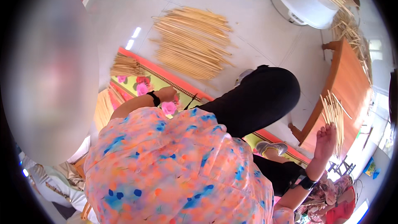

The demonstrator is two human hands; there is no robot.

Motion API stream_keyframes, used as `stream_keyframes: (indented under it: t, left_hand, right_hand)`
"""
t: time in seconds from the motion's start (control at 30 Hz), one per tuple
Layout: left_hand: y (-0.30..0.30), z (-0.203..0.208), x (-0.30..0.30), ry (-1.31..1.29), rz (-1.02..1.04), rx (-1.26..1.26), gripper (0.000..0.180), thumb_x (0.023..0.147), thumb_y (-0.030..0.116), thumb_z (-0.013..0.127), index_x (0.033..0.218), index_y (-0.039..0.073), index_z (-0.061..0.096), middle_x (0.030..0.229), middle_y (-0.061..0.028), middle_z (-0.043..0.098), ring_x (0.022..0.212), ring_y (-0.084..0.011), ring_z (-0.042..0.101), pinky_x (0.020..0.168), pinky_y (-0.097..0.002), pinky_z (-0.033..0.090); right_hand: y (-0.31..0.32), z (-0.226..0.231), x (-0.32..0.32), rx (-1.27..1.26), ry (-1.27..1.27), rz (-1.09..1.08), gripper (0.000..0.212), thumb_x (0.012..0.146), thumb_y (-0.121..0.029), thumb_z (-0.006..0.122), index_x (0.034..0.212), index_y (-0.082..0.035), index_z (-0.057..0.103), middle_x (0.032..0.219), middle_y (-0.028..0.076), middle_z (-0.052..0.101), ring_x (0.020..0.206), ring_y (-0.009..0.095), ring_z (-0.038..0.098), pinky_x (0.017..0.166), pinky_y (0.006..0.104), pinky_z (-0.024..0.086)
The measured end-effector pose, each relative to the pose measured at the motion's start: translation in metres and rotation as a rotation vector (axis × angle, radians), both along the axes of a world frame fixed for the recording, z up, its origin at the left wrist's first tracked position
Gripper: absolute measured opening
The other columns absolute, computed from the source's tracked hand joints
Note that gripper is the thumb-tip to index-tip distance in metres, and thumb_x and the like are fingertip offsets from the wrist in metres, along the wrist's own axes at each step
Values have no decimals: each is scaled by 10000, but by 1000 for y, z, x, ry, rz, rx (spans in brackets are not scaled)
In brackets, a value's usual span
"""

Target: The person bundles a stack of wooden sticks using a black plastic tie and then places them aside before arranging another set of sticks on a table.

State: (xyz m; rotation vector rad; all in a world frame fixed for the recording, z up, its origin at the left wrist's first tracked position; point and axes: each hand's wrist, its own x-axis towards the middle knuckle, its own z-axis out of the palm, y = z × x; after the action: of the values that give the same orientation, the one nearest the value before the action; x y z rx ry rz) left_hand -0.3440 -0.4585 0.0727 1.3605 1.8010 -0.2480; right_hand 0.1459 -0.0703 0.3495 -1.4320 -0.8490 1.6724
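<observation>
Right hand holds a bundle of thin pale sticks, fingers wrapped round the lower ends; bundle stands upright against the wooden table edge. Left hand down near the floral mat, curled; can't tell whether it grips anything. Both wrists have black bands. Big loose pile of sticks on the white tiled floor beyond the mat, a smaller bunch on the mat edge. White tub with more sticks at top right. No labels legible.
</observation>
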Motion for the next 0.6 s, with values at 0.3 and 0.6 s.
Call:
stream_keyframes:
  t: [0.3, 0.6]
  left_hand:
    - [117, -8, -22, -131, 55, 420, 239, 766, 194, 623, 956, 50, 641, 963, -180, 606, 921, -358, 568, 813, -444, 464]
    - [338, 253, 26, -340, 134, 1113, 209, 851, 55, 590, 1058, 31, 605, 939, -60, 582, 820, -138, 558, 706, -273, 477]
  right_hand:
    - [-39, 8, -12, 9, 286, -58, 97, 927, -130, 512, 998, -77, 552, 827, 21, 536, 761, 133, 496, 678, 261, 419]
    - [-37, 46, 63, 242, 412, -846, 103, 884, -113, 482, 974, -67, 504, 857, 25, 571, 720, 162, 539, 624, 303, 445]
